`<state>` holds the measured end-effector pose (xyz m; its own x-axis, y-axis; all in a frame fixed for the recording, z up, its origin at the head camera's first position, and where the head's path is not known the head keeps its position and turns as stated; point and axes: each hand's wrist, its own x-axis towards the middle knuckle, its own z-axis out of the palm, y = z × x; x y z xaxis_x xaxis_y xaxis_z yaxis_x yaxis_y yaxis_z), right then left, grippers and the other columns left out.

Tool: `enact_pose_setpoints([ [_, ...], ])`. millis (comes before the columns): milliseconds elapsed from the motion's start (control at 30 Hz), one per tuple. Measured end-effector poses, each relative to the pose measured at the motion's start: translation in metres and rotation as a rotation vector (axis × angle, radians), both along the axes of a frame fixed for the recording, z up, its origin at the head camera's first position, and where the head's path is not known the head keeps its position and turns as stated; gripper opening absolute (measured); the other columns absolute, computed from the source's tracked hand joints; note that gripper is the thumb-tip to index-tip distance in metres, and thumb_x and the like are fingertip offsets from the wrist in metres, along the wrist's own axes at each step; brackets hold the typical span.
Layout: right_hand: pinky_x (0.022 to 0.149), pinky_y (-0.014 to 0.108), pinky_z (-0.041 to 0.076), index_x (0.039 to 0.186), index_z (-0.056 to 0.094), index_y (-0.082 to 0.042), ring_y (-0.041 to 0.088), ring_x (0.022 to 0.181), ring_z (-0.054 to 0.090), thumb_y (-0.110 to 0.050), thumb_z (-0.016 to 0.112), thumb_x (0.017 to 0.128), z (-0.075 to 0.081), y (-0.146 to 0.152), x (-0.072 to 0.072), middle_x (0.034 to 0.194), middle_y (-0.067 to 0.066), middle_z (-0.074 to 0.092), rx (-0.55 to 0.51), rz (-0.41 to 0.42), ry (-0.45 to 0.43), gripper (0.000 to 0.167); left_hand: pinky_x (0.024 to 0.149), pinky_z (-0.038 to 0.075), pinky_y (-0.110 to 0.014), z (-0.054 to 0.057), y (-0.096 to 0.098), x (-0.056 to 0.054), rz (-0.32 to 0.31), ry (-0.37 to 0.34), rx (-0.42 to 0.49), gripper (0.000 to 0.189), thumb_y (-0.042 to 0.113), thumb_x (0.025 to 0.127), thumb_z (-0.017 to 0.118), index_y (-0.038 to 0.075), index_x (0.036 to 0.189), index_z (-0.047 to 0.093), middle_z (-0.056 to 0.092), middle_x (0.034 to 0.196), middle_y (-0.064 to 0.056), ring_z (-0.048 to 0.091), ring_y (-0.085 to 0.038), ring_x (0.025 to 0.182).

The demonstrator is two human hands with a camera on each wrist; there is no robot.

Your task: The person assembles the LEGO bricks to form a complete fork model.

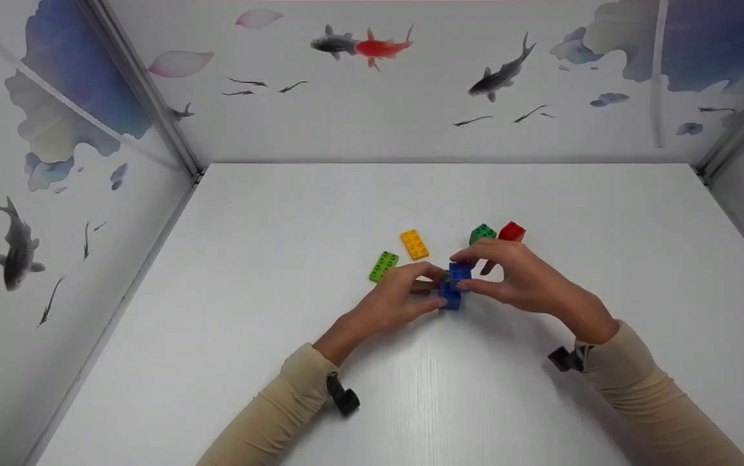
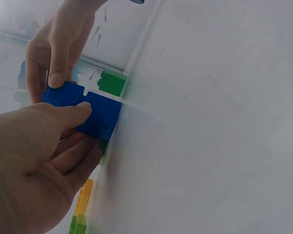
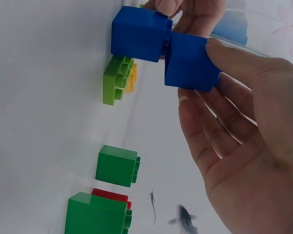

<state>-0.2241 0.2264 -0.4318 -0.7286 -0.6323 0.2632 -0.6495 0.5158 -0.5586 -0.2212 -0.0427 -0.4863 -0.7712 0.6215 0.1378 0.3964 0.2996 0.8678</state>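
Near the middle of the table, my left hand (image 1: 401, 294) pinches a lower blue toy building brick (image 1: 449, 299) between thumb and fingers. That brick stands on the table. My right hand (image 1: 521, 275) grips a second blue brick (image 3: 193, 62) by its sides, just above the lower one and shifted sideways from it. Some studs of the lower blue brick (image 3: 139, 34) show beside the upper one in the right wrist view. Whether the two are pressed fully together I cannot tell. In the left wrist view, the left thumb lies on the lower brick's face (image 2: 106, 114).
A light green brick (image 1: 383, 266) and a yellow brick (image 1: 415, 244) lie left of and behind the blue pair. Beyond the right hand are a dark green brick (image 1: 482, 233) and a red brick (image 1: 512, 231). Another green brick (image 3: 95, 214) shows in the right wrist view.
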Motion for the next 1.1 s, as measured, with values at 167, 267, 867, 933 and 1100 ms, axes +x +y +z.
enact_pose_setpoints([
  [167,0.09,0.032,0.066,0.13,0.077,-0.015,0.011,0.105,0.074,-0.02,0.088,0.093,-0.0006,-0.0012,0.0,0.123,-0.005,0.079,-0.015,0.027,-0.003,0.039,0.108,0.057,-0.026,0.0002,0.0004,-0.0007,-0.006,0.001,0.006,0.041,0.011,0.102,0.076,0.007,0.141,0.063,0.068,0.14,-0.009,0.069,-0.015,0.131],
  [267,0.09,0.033,0.066,0.129,0.076,-0.014,0.013,0.107,0.075,-0.019,0.088,0.093,-0.0023,-0.0026,-0.0005,0.124,-0.004,0.079,-0.018,0.041,0.001,0.039,0.109,0.057,-0.026,0.001,0.0001,-0.0005,-0.01,0.007,0.004,0.041,0.011,0.103,0.075,0.008,0.142,0.062,0.068,0.141,-0.008,0.069,-0.014,0.131],
  [867,0.087,0.033,0.066,0.129,0.075,-0.017,0.014,0.107,0.074,-0.023,0.087,0.094,-0.0072,-0.0078,0.0024,0.12,-0.005,0.078,-0.036,-0.001,-0.037,0.037,0.106,0.059,-0.026,-0.0015,0.0019,-0.0017,-0.006,0.016,-0.011,0.04,0.01,0.102,0.076,0.009,0.14,0.063,0.069,0.141,-0.008,0.071,-0.015,0.129],
  [933,0.087,0.034,0.066,0.128,0.075,-0.017,0.014,0.108,0.074,-0.023,0.087,0.094,-0.0071,-0.0086,0.0025,0.12,-0.005,0.079,-0.034,-0.005,-0.047,0.037,0.106,0.059,-0.026,-0.0016,0.0014,-0.0016,-0.003,0.015,-0.018,0.04,0.011,0.102,0.076,0.009,0.14,0.063,0.069,0.141,-0.008,0.071,-0.015,0.129],
  [1100,0.087,0.037,0.066,0.127,0.076,-0.017,0.016,0.108,0.075,-0.023,0.087,0.094,-0.0062,-0.0097,0.0024,0.12,-0.005,0.079,-0.035,-0.01,-0.058,0.036,0.105,0.059,-0.026,-0.0011,0.0007,-0.0009,0.003,0.025,-0.031,0.039,0.012,0.102,0.076,0.009,0.14,0.064,0.069,0.14,-0.008,0.072,-0.017,0.127],
])
